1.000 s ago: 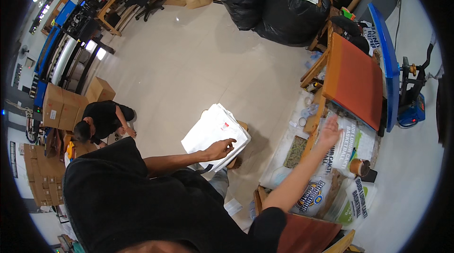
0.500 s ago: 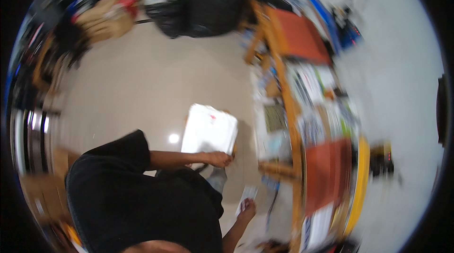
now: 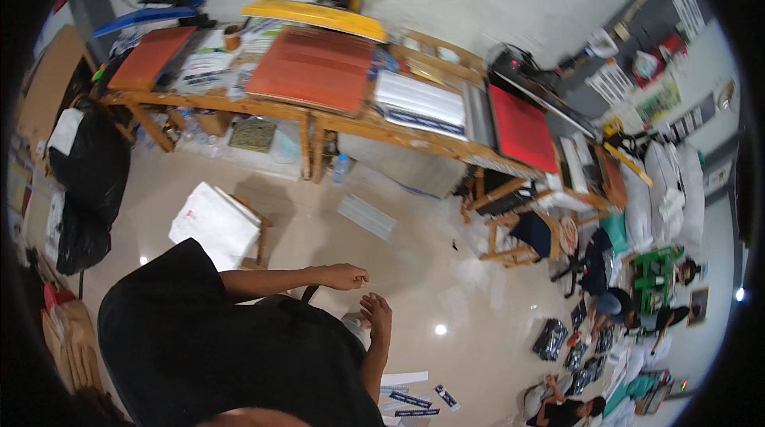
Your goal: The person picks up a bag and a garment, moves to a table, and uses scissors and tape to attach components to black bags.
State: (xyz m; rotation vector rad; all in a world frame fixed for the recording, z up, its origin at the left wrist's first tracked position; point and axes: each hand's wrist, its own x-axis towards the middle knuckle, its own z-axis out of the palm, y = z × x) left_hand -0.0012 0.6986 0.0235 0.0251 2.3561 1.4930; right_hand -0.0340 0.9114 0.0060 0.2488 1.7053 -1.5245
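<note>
My left hand (image 3: pixel 346 276) reaches out in front of my body, its fingers bent and slightly apart, with nothing visible in them. Just below it is my right hand (image 3: pixel 377 314), fingers raised and spread, also without anything visible in it. The two hands are close together but do not touch. Left of them, a stack of white sheets (image 3: pixel 215 224) with a small red mark rests on a wooden stool (image 3: pixel 263 240). Beyond my hands a pale striped sheet (image 3: pixel 366 216) appears over the floor. Printed strips (image 3: pixel 411 401) in dark blue and white lie on the floor near my right forearm.
A long wooden workbench (image 3: pixel 335 120) carries a yellow-topped heat press (image 3: pixel 315 19), a red-plated press (image 3: pixel 522 128) and white sheets (image 3: pixel 421 98). Black bags (image 3: pixel 89 180) stand at left. Two people (image 3: pixel 570 407) sit among dark packages (image 3: pixel 550 339) at lower right.
My view has swung to the right, bringing the workbench across the top. My right hand has come up beside the left, and the white strip it held is no longer in it.
</note>
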